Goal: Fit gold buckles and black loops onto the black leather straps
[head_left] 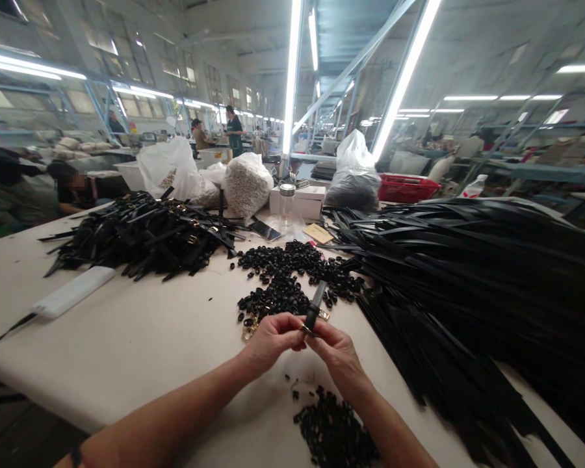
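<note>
My left hand (pixel 279 335) and my right hand (pixel 335 346) meet over the middle of the table, both closed on a short black strap (pixel 312 312) that points up and away. A gold-coloured metal piece shows on the strap at my fingertips. Just beyond my hands lies a pile of small black loops (pixel 285 286), with gold buckles (pixel 248 330) at its near edge by my left hand. Nearer to me is a heap of small black pieces (pixel 334 429), beside my right forearm.
Black straps with buckles (pixel 146 234) are heaped at left; long black strips (pixel 448 279) cover the right side. A white power bank (pixel 73 292) lies left. Behind stand filled plastic bags (pixel 247 185), a jar (pixel 287 205), a phone (pixel 264 229) and a red basket (pixel 407 188).
</note>
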Demonstrator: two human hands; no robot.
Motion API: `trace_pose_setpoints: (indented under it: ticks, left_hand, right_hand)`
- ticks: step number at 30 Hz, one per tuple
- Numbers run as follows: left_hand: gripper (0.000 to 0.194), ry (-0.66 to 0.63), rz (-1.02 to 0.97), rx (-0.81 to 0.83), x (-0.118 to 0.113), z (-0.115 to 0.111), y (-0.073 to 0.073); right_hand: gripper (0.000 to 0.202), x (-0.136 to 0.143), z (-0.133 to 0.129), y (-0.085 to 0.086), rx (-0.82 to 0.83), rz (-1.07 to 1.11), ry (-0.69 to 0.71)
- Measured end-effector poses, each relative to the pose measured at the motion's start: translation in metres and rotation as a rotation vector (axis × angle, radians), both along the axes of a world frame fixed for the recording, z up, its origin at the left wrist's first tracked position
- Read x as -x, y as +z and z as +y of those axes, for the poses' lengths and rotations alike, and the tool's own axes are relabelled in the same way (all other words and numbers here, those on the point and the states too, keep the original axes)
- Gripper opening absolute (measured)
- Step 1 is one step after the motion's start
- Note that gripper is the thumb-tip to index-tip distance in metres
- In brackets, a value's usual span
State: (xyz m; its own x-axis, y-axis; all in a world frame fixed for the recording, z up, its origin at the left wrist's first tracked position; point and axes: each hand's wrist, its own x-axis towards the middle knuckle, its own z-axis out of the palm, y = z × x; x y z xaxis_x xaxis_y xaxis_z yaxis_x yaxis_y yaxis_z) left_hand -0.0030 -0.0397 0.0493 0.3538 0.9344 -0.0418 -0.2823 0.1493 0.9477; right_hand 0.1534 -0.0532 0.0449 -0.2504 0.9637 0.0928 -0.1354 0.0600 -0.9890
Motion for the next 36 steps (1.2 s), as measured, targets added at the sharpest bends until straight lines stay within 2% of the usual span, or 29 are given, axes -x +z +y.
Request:
trace_pose_setpoints:
  ticks: [6,10,13,16,19,21,23,27,30,32,36]
  left_hand:
    - [0.024,0.059,0.005,-0.003,-0.008,-0.001,-0.005]
    - [0.026,0.032,0.09,-0.058,-0.007,-0.002,-0.01]
    - [0.027,0.049,0.255,-0.183,0.0,0.001,-0.01]
    - [0.029,0.08,0.296,-0.186,0.009,0.008,-0.006]
    - [0.035,-0.026,0.254,-0.105,0.016,0.014,0.0]
    - [0.033,-0.099,0.251,-0.071,0.018,0.015,0.002]
    - [0.031,-0.121,0.238,-0.056,0.018,0.015,0.003]
    - [0.029,-0.097,0.199,-0.043,0.015,0.012,0.001]
    - [0.028,-0.085,0.194,-0.047,0.014,0.012,0.001]
    - [0.028,-0.041,0.194,-0.047,0.018,0.016,0.006]
    - [0.031,0.19,0.145,-0.061,0.044,0.031,0.025]
  right_hand:
    - [0.038,0.004,-0.002,-0.007,0.129,0.1,-0.082]
    - [0.033,0.003,-0.001,-0.008,0.126,0.077,-0.159]
    - [0.028,-0.001,0.0,-0.005,0.04,-0.004,-0.165]
    - [0.023,-0.004,-0.001,-0.001,-0.126,-0.212,-0.171]
    - [0.021,-0.004,-0.004,0.002,-0.293,-0.451,-0.135]
    - [0.023,-0.002,-0.005,0.003,-0.334,-0.543,-0.085]
    - [0.024,0.0,-0.005,0.001,-0.304,-0.533,-0.027]
    - [0.024,0.001,-0.004,-0.004,-0.135,-0.34,0.093]
    - [0.026,-0.001,-0.004,-0.009,-0.116,-0.344,0.065]
    - [0.027,-0.004,-0.003,-0.01,-0.169,-0.423,-0.007]
    - [0.03,-0.014,0.003,-0.01,-0.21,-0.477,-0.118]
